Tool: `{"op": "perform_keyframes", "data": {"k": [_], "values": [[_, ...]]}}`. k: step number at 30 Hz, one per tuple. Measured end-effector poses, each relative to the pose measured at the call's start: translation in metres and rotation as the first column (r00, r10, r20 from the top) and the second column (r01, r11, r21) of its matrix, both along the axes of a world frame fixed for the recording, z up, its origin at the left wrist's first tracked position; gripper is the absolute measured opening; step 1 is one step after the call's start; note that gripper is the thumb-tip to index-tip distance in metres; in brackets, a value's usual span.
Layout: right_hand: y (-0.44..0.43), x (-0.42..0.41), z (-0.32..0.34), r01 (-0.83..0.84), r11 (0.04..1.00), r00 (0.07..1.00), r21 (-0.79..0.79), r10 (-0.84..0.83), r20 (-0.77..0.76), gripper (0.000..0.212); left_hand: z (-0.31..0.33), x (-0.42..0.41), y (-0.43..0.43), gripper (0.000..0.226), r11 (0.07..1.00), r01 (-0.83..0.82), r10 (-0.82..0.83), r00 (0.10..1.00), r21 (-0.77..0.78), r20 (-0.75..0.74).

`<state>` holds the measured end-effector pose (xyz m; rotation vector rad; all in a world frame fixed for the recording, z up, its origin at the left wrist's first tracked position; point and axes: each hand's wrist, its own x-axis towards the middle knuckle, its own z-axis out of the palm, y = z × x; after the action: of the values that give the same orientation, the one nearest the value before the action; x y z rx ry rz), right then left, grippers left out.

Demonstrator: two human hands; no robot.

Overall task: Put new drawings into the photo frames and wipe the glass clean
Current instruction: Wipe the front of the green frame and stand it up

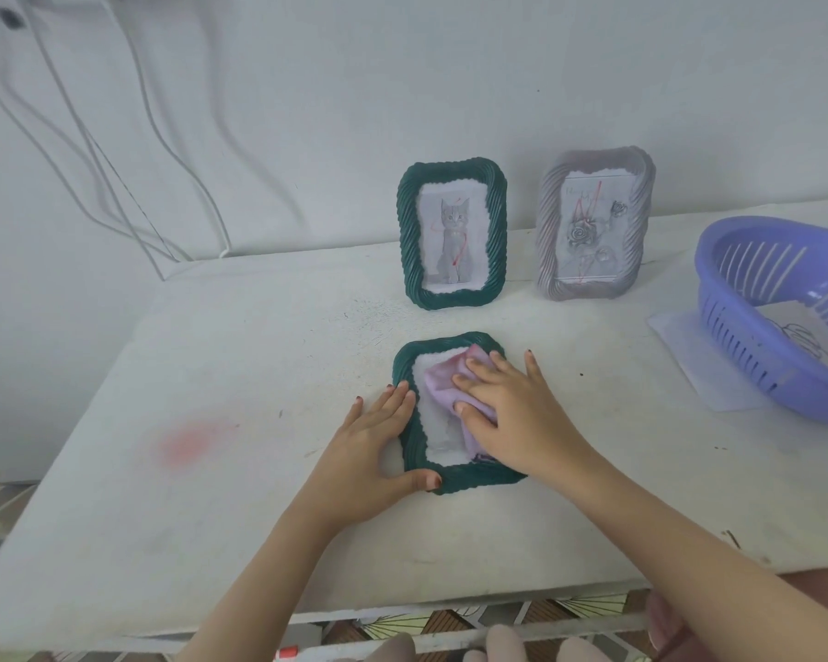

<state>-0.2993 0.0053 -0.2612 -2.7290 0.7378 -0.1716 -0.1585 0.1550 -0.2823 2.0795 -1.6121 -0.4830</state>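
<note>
A dark green frame (479, 481) lies flat on the white table (211, 422), glass up. My right hand (512, 413) presses a lilac cloth (443, 382) flat onto its glass, fingers spread. My left hand (378, 446) holds the frame's left edge, thumb on its lower rim. The picture under the glass is hidden by cloth and glare. Behind, a second green frame (451, 234) stands upright with a cat picture. To its right stands a grey frame (593, 224) showing a rose drawing.
A purple slotted basket (756, 355) sits at the right edge on sheets of paper (679, 346), with a drawing inside it. White cables (116, 160) hang down the wall at the left. A pink stain (192, 444) marks the table's left part.
</note>
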Motion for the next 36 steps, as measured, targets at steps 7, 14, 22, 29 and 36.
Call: {"op": "perform_keyframes", "data": {"k": [7,14,22,29,36], "values": [[0.03,-0.044,-0.009,-0.152,0.987,0.986,0.059,0.147,0.072,0.066,-0.003,0.002,-0.001,0.112,1.0,-0.011,0.011,1.0,-0.013,-0.003],[0.036,-0.05,0.0,-0.146,0.917,0.88,0.372,-0.052,0.473,0.031,0.007,-0.011,0.001,0.084,0.993,-0.052,0.046,0.997,-0.107,-0.058],[0.053,-0.031,0.012,-0.098,0.927,0.771,0.361,-0.159,0.617,0.015,0.047,-0.053,-0.008,0.047,0.837,-0.502,0.301,0.756,-0.219,-0.581],[0.051,-0.024,0.004,-0.153,0.898,0.9,0.412,-0.045,0.433,0.042,0.054,-0.03,-0.004,0.025,0.808,-0.589,0.35,0.483,-0.003,-0.803],[0.025,-0.03,-0.005,0.165,0.961,0.918,0.22,-0.231,0.322,0.049,0.057,0.021,0.026,0.026,0.656,-0.755,0.507,0.414,0.027,-0.756]]}}
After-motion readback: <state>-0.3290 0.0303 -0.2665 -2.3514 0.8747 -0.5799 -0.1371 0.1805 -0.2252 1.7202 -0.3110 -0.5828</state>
